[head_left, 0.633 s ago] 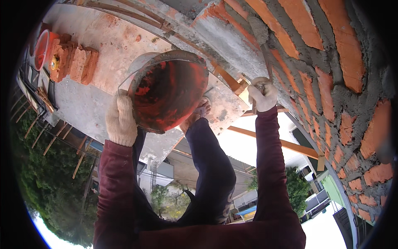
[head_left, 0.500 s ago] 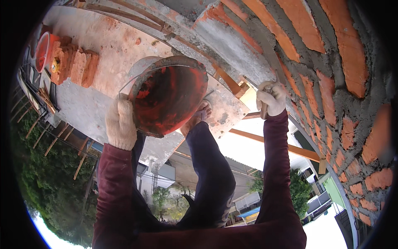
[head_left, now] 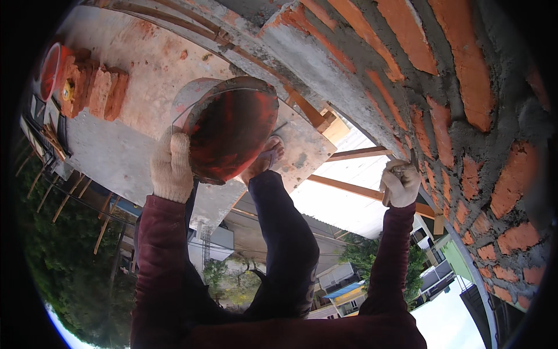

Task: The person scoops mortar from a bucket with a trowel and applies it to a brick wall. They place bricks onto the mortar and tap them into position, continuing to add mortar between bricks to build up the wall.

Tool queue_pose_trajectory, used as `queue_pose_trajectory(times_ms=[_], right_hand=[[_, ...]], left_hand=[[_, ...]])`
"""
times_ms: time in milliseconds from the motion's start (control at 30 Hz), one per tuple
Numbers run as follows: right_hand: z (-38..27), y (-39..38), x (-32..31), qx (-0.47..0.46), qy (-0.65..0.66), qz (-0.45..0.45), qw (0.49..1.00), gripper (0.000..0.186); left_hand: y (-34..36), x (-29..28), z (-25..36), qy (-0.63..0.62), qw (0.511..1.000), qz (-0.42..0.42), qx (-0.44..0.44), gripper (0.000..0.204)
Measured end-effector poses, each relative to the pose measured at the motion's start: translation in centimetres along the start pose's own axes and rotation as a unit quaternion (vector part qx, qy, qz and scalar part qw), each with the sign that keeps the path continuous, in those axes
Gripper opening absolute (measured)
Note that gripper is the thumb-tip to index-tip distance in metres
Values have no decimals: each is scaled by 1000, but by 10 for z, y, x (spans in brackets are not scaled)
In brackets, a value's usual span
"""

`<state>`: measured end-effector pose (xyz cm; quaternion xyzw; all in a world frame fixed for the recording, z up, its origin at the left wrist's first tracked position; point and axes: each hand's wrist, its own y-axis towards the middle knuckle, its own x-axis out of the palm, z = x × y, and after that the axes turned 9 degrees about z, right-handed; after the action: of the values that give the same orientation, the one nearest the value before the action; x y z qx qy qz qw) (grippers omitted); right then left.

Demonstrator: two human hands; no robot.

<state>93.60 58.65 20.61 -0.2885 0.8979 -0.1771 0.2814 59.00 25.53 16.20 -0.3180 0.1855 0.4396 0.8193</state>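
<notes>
My left hand [head_left: 172, 164], in a pale knitted glove, is closed on the rim and wire handle of a bucket [head_left: 235, 131]. The bucket is tilted, its mouth toward me, its red inside smeared with dark mortar. My right hand [head_left: 401, 182], gloved likewise, is wrapped round the handle of a trowel [head_left: 386, 196]. Its blade is seen nearly edge-on, close against the brick wall [head_left: 474, 75] on the right; whether it touches cannot be made out. Grey mortar fills the wall's joints and spreads over some orange bricks.
Stacked bricks [head_left: 93, 90] and a red bucket [head_left: 52, 71] stand on the platform [head_left: 145, 64] at far left. My sandalled foot [head_left: 268, 156] rests near the platform's edge, beyond which is a drop. Wooden beams [head_left: 349, 189] run below the wall.
My right hand has come down along the wall, nearer to me and slightly right, with the trowel. The bucket stays in my left hand, while the whole view has shifted a little.
</notes>
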Motion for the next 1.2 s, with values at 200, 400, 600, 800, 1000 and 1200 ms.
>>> queue_pose_trajectory(times_ms=[200, 400, 600, 800, 1000, 1200], right_hand=[[-34, 31, 59, -40, -239, -19, 970, 19], [-96, 45, 88, 43, -149, 12, 988, 18], [-105, 43, 90, 23, -148, 21, 989, 20], [-90, 23, 79, -171, -285, 27, 943, 19], [-56, 24, 69, -220, -389, 41, 894, 22], [-59, 12, 50, -159, -310, 112, 930, 17]], left_hand=[[-9, 31, 2, -59, 998, 9, -10, 45], [-12, 28, 3, -66, 997, -15, -40, 49], [-10, 24, 2, -71, 996, 0, -55, 48], [-5, 24, 1, -66, 997, 21, -40, 47], [-4, 28, -3, -78, 996, 18, -40, 48], [-6, 26, -3, -89, 996, -6, -29, 47]])
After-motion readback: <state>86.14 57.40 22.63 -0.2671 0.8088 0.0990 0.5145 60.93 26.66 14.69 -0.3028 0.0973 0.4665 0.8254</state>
